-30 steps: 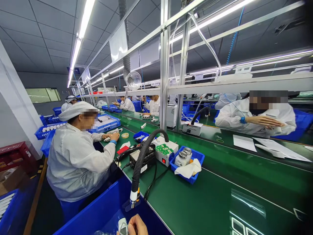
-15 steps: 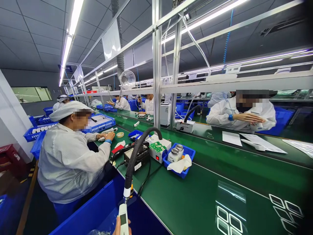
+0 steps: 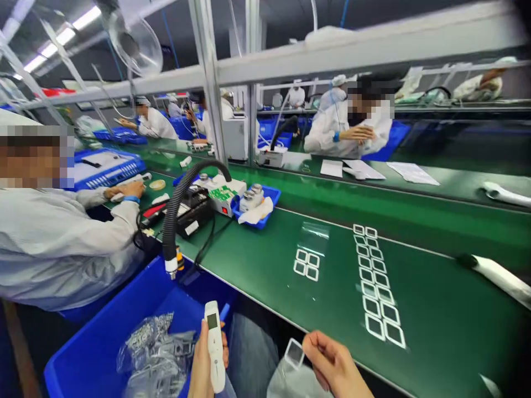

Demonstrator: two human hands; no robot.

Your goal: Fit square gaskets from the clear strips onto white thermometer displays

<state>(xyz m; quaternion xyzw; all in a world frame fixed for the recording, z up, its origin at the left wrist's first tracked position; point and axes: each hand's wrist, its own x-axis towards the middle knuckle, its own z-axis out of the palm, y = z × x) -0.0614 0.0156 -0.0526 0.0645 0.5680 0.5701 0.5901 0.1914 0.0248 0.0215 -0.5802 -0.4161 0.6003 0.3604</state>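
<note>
White handheld device point(image 3: 214, 345) is being gripped upright in the left hand point(image 3: 202, 359), screen turned up into view, above a blue bin point(image 3: 83, 359) of bagged parts point(image 3: 149, 348); the right hand point(image 3: 334, 365) is pinching a clear square film point(image 3: 294, 354).

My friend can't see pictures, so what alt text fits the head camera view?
A person's left hand holds a white handheld device with a screen over a blue bin of plastic bags, while the right hand pinches a small clear square. More clear squares lie on the green workbench, with workers in white beyond.
</note>
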